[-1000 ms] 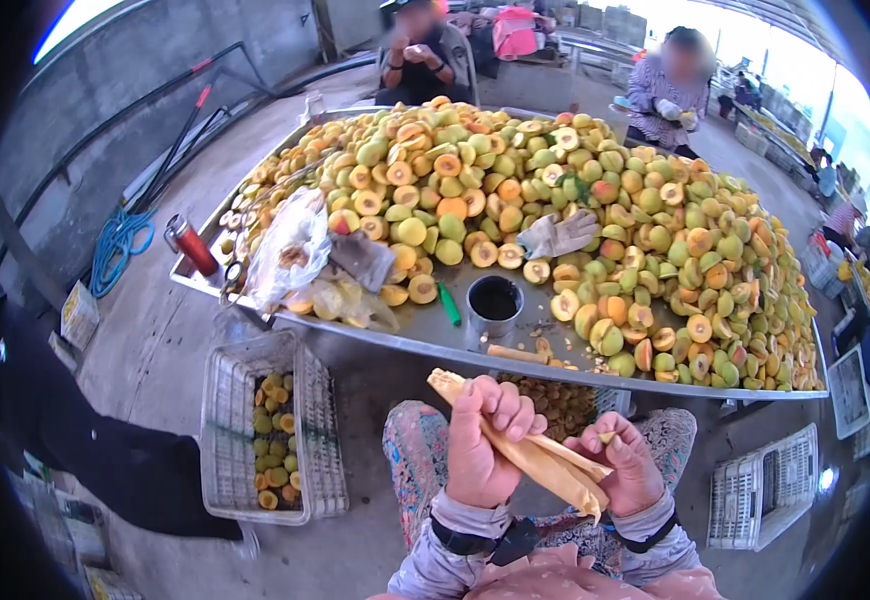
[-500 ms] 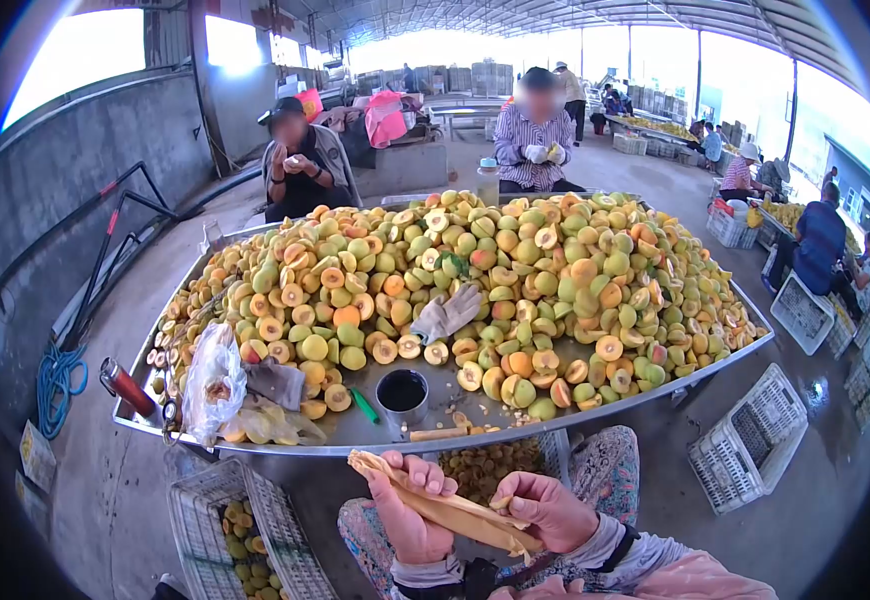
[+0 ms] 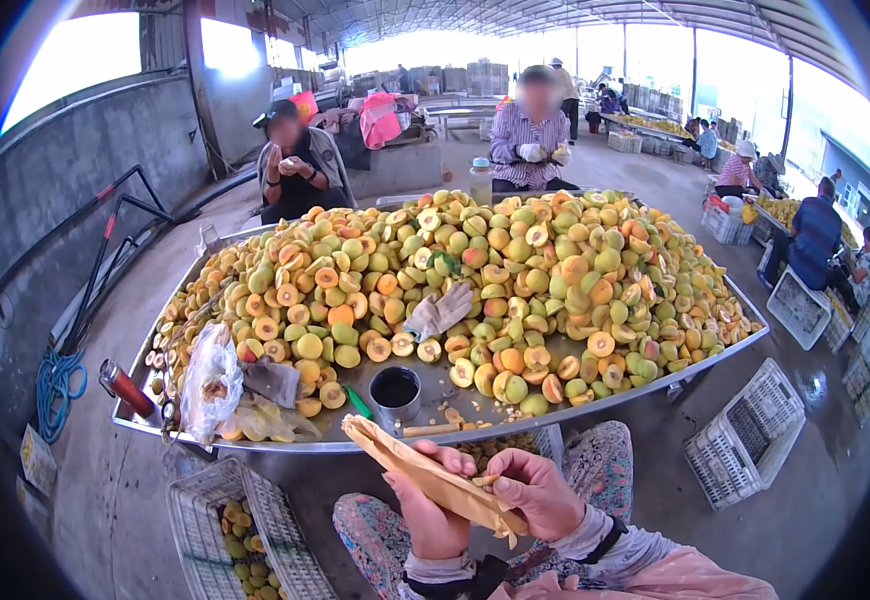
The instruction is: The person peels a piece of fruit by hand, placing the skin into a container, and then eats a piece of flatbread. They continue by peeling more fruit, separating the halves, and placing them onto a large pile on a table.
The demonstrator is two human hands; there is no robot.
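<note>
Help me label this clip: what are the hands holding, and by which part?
The left hand holds the tan folded wrap around its middle; the right hand pinches a small yellowish piece, too small to tell which part.

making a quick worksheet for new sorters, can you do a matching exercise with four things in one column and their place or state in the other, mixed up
Things
1. red flask
2. metal cup
3. blue hose
4. tan folded piece

Place or state
a. coiled near the grey wall
b. held in the left hand
c. at the left end of the table
d. open at the top, something dark inside

Right pairs: 1-c, 2-d, 3-a, 4-b
</note>
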